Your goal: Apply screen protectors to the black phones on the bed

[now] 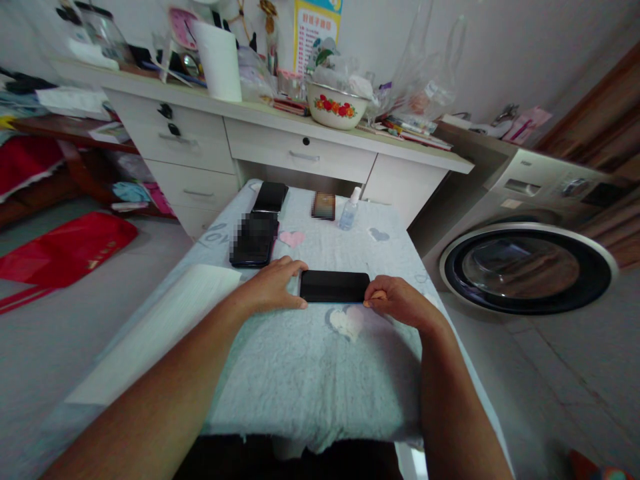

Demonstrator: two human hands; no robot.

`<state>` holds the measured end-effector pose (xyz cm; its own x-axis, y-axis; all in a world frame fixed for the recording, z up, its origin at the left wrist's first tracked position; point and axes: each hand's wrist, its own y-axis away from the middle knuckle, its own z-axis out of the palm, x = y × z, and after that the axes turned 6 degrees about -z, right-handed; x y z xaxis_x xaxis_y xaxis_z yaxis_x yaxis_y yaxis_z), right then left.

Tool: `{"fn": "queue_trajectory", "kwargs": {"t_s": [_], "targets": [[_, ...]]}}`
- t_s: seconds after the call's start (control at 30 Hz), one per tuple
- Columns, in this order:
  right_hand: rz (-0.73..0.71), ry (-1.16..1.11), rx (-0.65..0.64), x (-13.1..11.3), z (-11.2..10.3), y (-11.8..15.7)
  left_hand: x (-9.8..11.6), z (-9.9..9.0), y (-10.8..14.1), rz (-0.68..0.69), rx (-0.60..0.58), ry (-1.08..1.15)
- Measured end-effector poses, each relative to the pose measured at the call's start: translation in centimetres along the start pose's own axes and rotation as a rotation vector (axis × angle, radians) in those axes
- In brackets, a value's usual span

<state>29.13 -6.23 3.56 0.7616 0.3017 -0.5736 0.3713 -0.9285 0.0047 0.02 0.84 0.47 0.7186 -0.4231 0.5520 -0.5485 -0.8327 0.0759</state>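
Note:
A black smartphone (pixel 335 287) lies flat and sideways on the cloth-covered table, its dark screen facing up. My left hand (pixel 275 285) grips its left end, with thumb and forefinger at the two corners. At the right end, my right hand (pixel 397 300) is closed, its curled fingers pressed against the phone's edge; whether anything small is inside them is hidden. Beyond my left hand lie a dark phone-like device (pixel 255 240), partly blurred out, and another black device (pixel 270 197). A small clear spray bottle (pixel 349 212) stands farther back beside a brownish card-like item (pixel 323 206).
A long white sheet (pixel 160 333) lies along the table's left side. Behind the table, a white drawer desk (pixel 305 153) carries a flowered bowl (pixel 336 107) and a paper roll (pixel 217 63). A washing machine (pixel 527 207) stands right; a red bag (pixel 70 250) lies left.

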Motion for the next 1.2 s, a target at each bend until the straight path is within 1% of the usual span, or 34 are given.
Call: {"fn": "queue_trajectory", "kwargs": {"t_s": [0.1,0.43,0.67,0.8,0.97,1.2], "targets": [[-0.02,0.04,0.018,-0.4,0.2,-0.3,0.0,0.0,0.0,0.0,0.0,0.001],[-0.099,0.066,0.07,-1.7,1.4,-1.2,-0.2,0.1,-0.1,0.005,0.009,0.0],[-0.157,0.065,0.121,-2.2,2.6,-1.8,0.1,0.0,0.0,-0.006,0.011,0.002],[-0.153,0.069,0.144,-2.2,3.1,-2.0,0.0,0.1,-0.1,-0.003,0.013,-0.007],[-0.138,0.068,0.155,-1.8,2.9,-2.0,-0.1,0.1,0.0,0.001,0.008,-0.015],[-0.04,0.151,0.21,-0.7,2.6,-2.1,-0.2,0.2,-0.1,0.009,0.017,-0.017]]}}
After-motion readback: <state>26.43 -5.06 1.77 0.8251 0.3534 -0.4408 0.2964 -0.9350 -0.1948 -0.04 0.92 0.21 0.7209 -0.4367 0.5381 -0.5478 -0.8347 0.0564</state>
